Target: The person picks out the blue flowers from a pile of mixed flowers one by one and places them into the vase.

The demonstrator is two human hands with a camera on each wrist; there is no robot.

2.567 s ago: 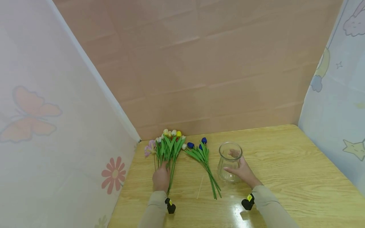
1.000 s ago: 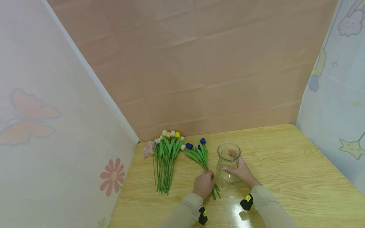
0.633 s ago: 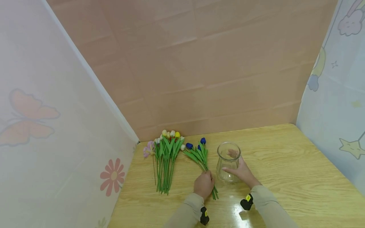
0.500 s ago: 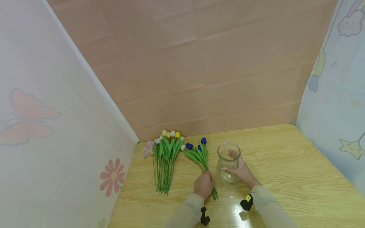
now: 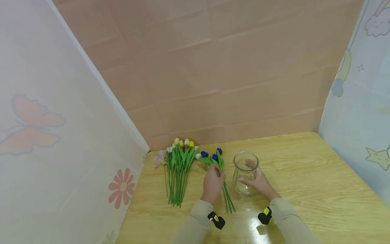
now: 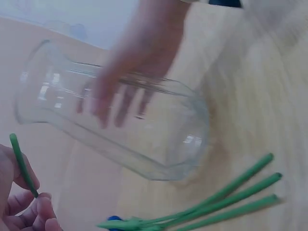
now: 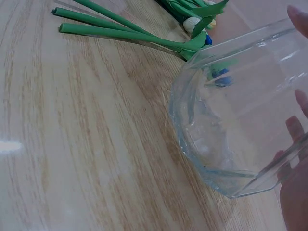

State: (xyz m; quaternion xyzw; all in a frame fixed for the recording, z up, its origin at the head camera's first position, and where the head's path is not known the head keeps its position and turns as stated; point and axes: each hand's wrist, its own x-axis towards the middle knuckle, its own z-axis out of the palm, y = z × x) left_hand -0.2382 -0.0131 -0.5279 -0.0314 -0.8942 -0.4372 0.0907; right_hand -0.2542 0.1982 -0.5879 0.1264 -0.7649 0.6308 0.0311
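Two hands work side by side near the back of the wooden table [image 5: 304, 189]. The left hand [image 5: 213, 181] has its fingers curled round one green stem [image 6: 21, 166] from the small bunch of blue-headed tulips [image 5: 217, 169], pinching it partway up; the wrist view shows the stem's cut end sticking out past the fingertips. The bunch lies flat, its long axis running from the blue heads at the far end to the cut ends pointing back toward the person, just left of the glass vase [image 5: 245, 173]. The right hand [image 5: 259, 183] holds that vase upright, thumb on the near side and fingers wrapped round the far wall, visible through the glass. The vase's open mouth thus lies to the right of the pinched stem and above it, close by, with the left hand the nearer one to the flowers. A larger bunch of mixed tulips [image 5: 179, 169] lies further left, apart from both hands.
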